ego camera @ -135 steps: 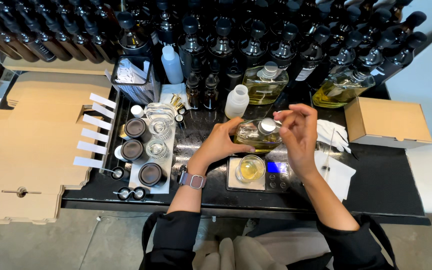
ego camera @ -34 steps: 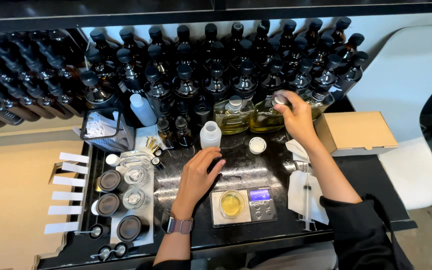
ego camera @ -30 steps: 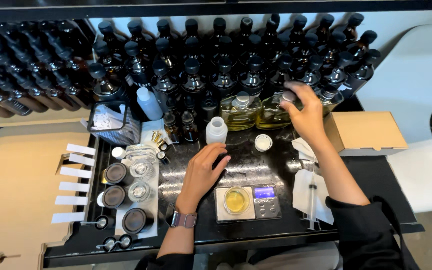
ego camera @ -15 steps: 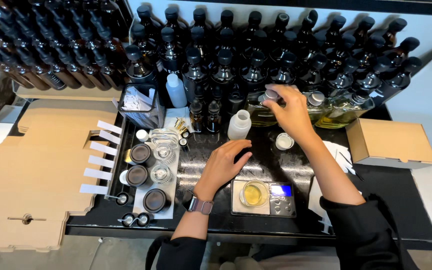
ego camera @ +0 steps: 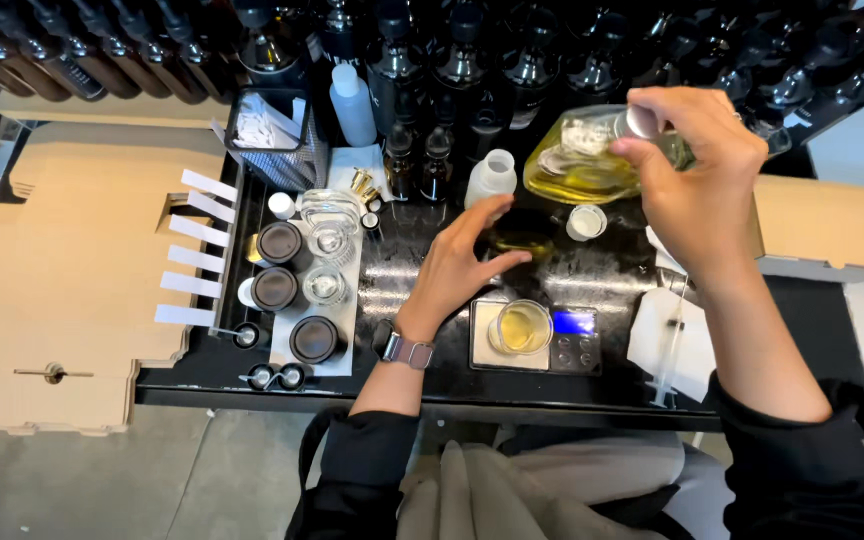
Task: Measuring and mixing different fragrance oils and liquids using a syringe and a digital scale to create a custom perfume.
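Yellow liquid fills the clear glass bottle (ego camera: 577, 160) that the right hand (ego camera: 697, 175) holds lifted and tilted over the black tabletop (ego camera: 422, 270), fingers clamped round its neck near the metal cap. Below that grip lies a small white cap (ego camera: 585, 222), and nearer the person a small scale (ego camera: 537, 335) carries a cup of yellow liquid (ego camera: 522, 327). Beside the cup, the left hand (ego camera: 462, 265) rests with fingers spread apart, fingertips touching a low dark jar (ego camera: 522, 238). Left of that hand stand round dark-lidded jars (ego camera: 277, 243) and white paper strips (ego camera: 192, 250).
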